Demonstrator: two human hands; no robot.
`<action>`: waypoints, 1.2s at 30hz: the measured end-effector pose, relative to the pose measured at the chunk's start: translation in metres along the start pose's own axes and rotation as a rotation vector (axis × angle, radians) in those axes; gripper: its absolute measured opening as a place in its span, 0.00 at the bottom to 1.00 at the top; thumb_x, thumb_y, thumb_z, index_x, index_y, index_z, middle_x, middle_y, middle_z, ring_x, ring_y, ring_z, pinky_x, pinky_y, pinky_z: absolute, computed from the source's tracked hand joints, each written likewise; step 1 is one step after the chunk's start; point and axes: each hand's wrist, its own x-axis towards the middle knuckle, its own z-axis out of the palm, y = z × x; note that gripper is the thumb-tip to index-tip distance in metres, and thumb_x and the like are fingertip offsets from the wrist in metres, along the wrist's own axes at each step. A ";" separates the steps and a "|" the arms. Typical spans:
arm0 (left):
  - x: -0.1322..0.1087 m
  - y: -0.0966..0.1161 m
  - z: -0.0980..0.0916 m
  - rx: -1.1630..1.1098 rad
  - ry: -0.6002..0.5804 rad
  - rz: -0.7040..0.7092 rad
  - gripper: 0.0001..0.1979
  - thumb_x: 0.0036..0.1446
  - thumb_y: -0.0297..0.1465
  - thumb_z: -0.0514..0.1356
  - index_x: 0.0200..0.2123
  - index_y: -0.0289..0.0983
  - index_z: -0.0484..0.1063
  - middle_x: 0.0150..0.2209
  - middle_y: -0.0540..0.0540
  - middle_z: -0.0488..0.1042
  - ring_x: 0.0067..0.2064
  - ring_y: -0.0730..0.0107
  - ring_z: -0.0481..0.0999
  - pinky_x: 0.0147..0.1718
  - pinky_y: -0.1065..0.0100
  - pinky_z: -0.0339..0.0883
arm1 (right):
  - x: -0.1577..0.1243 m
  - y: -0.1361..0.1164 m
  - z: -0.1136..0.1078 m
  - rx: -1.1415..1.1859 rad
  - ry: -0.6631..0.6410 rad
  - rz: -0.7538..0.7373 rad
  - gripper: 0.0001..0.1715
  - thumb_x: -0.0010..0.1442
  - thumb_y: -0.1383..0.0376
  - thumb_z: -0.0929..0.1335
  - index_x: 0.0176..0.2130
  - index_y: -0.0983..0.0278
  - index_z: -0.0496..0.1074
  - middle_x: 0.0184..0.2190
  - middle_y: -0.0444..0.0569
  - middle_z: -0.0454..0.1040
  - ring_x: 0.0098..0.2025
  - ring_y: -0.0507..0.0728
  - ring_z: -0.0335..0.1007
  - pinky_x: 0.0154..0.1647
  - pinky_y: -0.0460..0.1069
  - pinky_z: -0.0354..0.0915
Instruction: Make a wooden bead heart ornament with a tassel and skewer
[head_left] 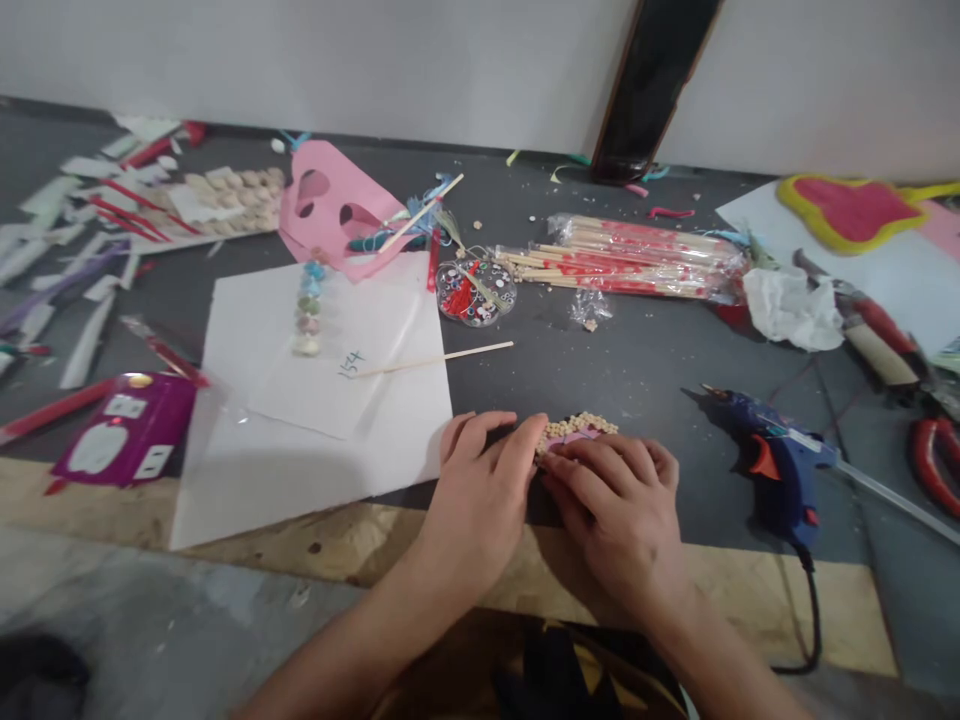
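Observation:
My left hand [480, 490] and my right hand [615, 505] lie side by side on a dark mat near the table's front edge. Both press down on a small pink craft piece [574, 430] edged with cream beads. Most of that piece is hidden under my fingers. My left fingers are bent and rest on its left end. My right fingers curl over its middle and right part. The beaded rim shows just beyond my fingertips.
A blue glue gun [780, 465] stands to the right, its cord running off the edge. White paper sheets [315, 400] with a thin stick [439, 358] lie left. Behind are packets of wooden sticks [630, 262], a bead dish [476, 290], a pink mask [337, 205], red-handled pliers [934, 455].

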 end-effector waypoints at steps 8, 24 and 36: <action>0.003 -0.002 -0.005 -0.031 -0.121 0.002 0.20 0.61 0.24 0.52 0.56 0.35 0.61 0.49 0.41 0.73 0.54 0.56 0.62 0.52 0.53 0.57 | -0.002 0.001 0.000 0.031 -0.008 0.017 0.07 0.59 0.61 0.68 0.39 0.57 0.74 0.38 0.44 0.78 0.44 0.59 0.67 0.49 0.58 0.53; 0.015 -0.004 -0.013 0.029 -0.174 0.077 0.17 0.59 0.29 0.58 0.52 0.37 0.64 0.49 0.43 0.73 0.54 0.57 0.63 0.52 0.53 0.59 | -0.020 0.036 -0.029 0.010 0.113 0.088 0.08 0.59 0.65 0.67 0.40 0.61 0.73 0.37 0.50 0.76 0.41 0.60 0.66 0.45 0.57 0.61; 0.041 -0.029 -0.023 0.083 -0.367 0.319 0.16 0.59 0.21 0.52 0.50 0.36 0.66 0.47 0.44 0.74 0.54 0.59 0.63 0.52 0.56 0.57 | -0.015 -0.002 -0.010 -0.054 0.089 0.086 0.08 0.59 0.59 0.68 0.38 0.58 0.74 0.40 0.45 0.78 0.44 0.60 0.66 0.46 0.58 0.53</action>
